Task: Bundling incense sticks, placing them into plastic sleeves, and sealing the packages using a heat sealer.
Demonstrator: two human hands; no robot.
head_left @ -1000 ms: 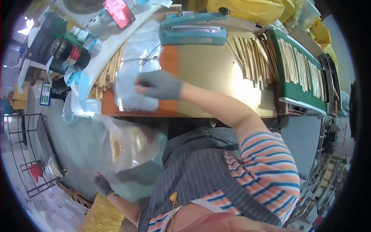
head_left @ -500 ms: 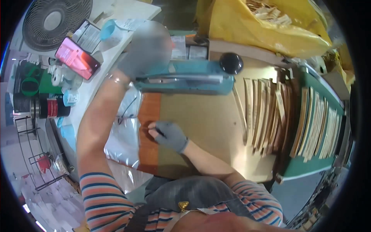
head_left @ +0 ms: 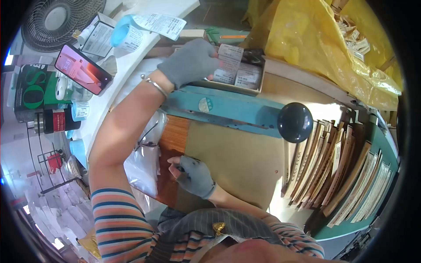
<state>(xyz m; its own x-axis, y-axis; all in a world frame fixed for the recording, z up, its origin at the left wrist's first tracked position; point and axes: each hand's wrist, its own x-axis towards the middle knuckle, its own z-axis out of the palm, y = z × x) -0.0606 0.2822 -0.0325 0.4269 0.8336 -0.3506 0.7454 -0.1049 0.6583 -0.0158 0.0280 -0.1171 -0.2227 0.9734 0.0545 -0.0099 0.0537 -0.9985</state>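
My left hand [head_left: 189,64], in a grey fingerless glove, is at an open box of printed slips on the far side of the table. Its fingers are curled beside a white printed slip [head_left: 231,56]; what lies between them is hidden. Just nearer than the box is a long blue bench device with a round black knob [head_left: 295,122], like a bag sealer. My right hand [head_left: 193,176], gloved the same way, hovers low over the reddish wood strip [head_left: 173,140] with fingers curled. Something dark shows at its fingers, too unclear to name. Clear plastic bags [head_left: 142,168] lie to its left.
Long thin brownish packets [head_left: 318,164] stand in rows at the right, with more on a green tray [head_left: 337,230]. A yellow bag [head_left: 302,48] bulges at the far right. On the white left side stand a phone [head_left: 82,69], blue tape roll [head_left: 125,35] and fan [head_left: 57,18].
My view has shifted, so the blue device and packets appear lower and further right. My left hand has come from a blur over the device's left end to the box. My right hand stays curled.
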